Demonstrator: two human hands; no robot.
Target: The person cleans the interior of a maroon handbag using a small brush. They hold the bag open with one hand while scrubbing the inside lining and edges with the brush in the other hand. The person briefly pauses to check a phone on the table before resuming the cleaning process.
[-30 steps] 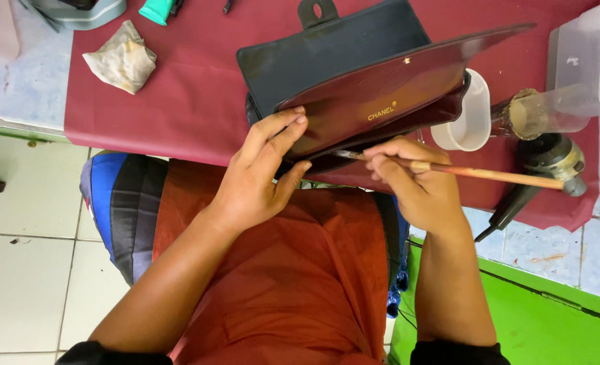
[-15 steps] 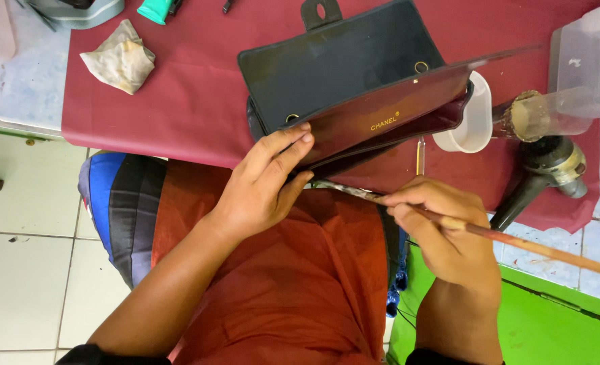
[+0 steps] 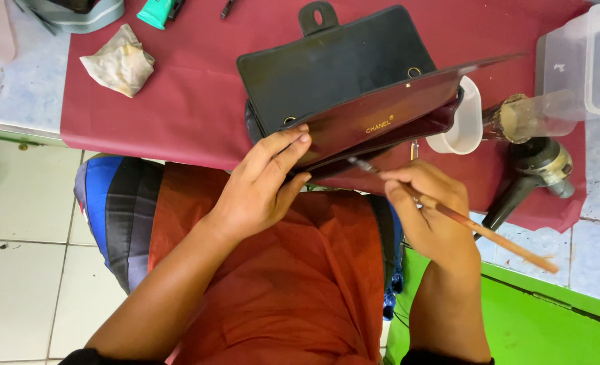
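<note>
Red cloth [image 3: 178,101] covers the worktop; dark flap handbag [image 3: 340,74] lies on it at the near edge, flap lifted, maroon inner lining facing the person. Bag looks med. weight, semi-stiff leather: panels hold shape but flap flexes, surface prob. smooth and scuffs easily, so best gripped at the flap edge or body side, not by the tab at the far end. Left hand [image 3: 259,189] is flat-fingered on the flap's near edge, pinning it open. Right hand [image 3: 428,209] is closed in a pen grip round a thin wooden-handled brush [image 3: 489,233], tip at the lining. White dish [image 3: 465,125] just right of bag; crumpled rag [image 3: 119,61] far left.
</note>
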